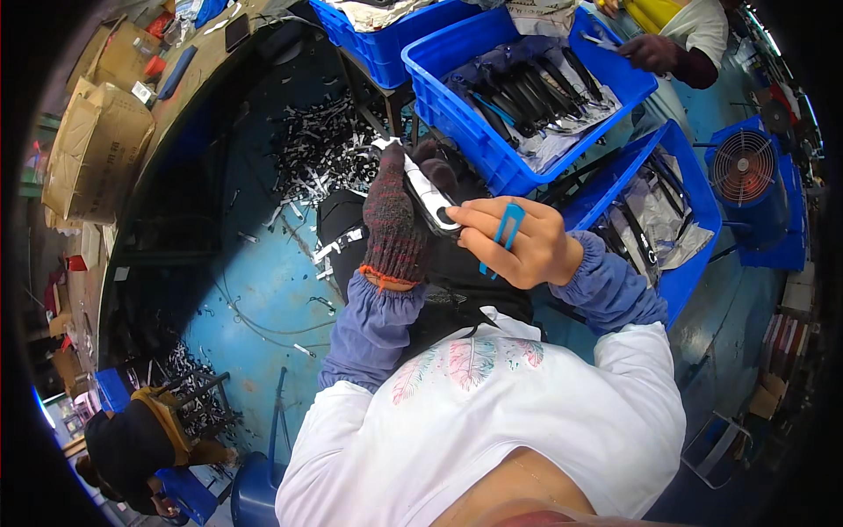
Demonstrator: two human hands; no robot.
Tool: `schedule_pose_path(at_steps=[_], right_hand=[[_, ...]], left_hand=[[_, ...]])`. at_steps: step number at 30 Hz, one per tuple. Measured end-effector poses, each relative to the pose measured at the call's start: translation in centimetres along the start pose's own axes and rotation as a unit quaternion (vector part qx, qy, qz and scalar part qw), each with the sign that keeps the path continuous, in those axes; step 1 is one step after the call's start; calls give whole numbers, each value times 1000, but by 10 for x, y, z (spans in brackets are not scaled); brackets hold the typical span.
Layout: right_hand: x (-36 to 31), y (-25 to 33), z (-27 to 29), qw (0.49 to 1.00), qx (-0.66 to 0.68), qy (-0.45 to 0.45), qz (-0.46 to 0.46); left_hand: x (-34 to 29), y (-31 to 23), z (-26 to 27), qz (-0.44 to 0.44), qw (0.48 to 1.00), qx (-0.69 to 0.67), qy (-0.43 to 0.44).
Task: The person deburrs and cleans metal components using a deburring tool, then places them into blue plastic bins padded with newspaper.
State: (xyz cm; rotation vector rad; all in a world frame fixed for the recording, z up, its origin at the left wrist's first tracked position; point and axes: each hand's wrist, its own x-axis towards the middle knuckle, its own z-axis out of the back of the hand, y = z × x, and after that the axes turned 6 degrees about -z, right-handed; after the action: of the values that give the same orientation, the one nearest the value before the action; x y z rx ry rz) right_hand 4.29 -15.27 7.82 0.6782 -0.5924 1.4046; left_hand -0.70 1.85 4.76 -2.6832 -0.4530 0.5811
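My left hand (392,211), in a dark knitted glove with an orange cuff edge, is closed around a long black part with a white covering strip (428,191) along its face. The part lies slanted over my lap. My bare right hand (520,244) is at its near end, fingertips pinched together against it. A blue slotted tool (507,230) is held between the fingers of that hand; its working end is hidden. Loose white scraps (386,142) show at the far end of the part, by my gloved thumb.
Ahead to the right, a blue crate (421,75) holds several long black parts; another blue crate (702,250) with similar parts stands nearer. Strip scraps (325,149) litter the floor. A fan (743,167) is at the right. Another person's gloved hand (652,54) is beyond the crate.
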Motion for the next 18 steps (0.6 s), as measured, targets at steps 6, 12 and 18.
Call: schedule_pose_path(at_steps=[6, 12, 18], right_hand=[[8, -11, -11, 822, 408, 21, -397], [47, -83, 8, 632, 590, -307, -399], [-2, -196, 125, 657, 408, -596, -216]], left_hand=[[-17, -8, 2, 101, 974, 156, 127], [-35, -14, 35, 181, 959, 198, 95], [-47, -36, 108, -52, 749, 605, 266]])
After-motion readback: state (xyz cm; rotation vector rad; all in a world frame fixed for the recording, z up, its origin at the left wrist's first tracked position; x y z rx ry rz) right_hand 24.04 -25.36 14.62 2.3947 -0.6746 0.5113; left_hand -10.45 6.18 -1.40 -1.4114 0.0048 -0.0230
